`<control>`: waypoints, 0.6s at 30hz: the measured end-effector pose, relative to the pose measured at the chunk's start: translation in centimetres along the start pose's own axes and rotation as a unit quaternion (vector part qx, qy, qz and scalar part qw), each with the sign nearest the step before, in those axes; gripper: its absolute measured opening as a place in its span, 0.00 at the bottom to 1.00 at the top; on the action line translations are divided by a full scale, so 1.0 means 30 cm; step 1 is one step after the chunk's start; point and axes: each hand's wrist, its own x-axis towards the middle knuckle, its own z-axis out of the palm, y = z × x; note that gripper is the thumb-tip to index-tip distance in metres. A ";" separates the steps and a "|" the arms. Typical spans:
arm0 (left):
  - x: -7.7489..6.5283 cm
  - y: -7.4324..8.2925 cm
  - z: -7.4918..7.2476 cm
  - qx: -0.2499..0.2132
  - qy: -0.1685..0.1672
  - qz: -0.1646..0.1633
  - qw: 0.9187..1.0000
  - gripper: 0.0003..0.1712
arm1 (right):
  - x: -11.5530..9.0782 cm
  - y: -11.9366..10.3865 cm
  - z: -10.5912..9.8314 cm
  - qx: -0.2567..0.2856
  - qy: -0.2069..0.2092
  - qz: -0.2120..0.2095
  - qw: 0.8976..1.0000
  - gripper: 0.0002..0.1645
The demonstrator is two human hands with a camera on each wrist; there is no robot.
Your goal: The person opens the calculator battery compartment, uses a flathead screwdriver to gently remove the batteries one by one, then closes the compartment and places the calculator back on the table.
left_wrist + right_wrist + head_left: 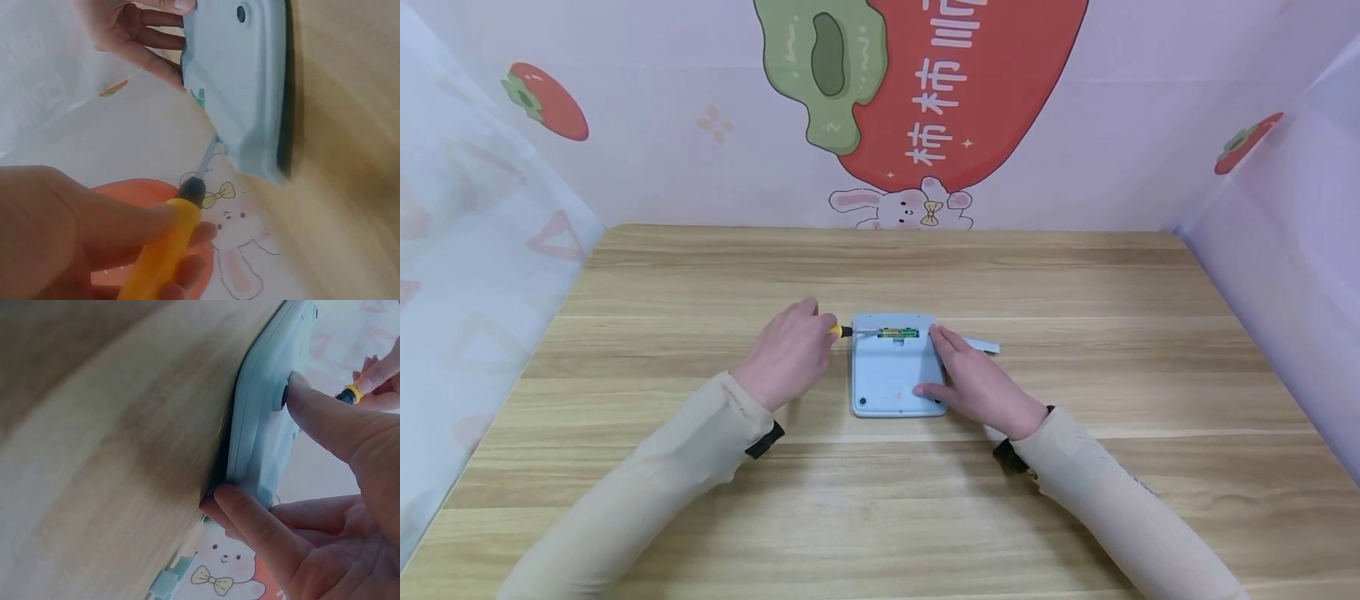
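A light blue calculator (898, 367) lies back side up on the table, its battery slot uncovered. A green battery (898, 332) shows in the slot. My left hand (790, 350) grips the yellow handle of a screwdriver (162, 250). The screwdriver's metal shaft (207, 155) reaches over the calculator's left edge, its tip at the left end of the battery. My right hand (981, 383) holds the calculator's right side, thumb on the back near a rubber foot (282, 397) and fingers along the edge.
A light blue battery cover (985, 345) lies on the wooden table (880, 508) just right of the calculator, partly behind the right hand. A printed cloth (662, 150) with persimmons and a rabbit hangs behind the table, and cloth walls stand at both sides.
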 end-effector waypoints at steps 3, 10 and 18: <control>0.009 0.016 -0.017 0.024 -0.002 0.010 1.000 0.05 | 0.001 0.000 0.001 0.000 0.000 -0.001 1.000 0.52; 0.039 0.074 -0.052 0.098 -0.048 0.006 0.994 0.06 | 0.000 0.002 0.000 0.000 0.002 0.000 1.000 0.52; 0.078 0.149 -0.082 0.207 -0.083 0.021 0.975 0.08 | -0.001 0.001 -0.002 0.004 0.003 0.001 1.000 0.52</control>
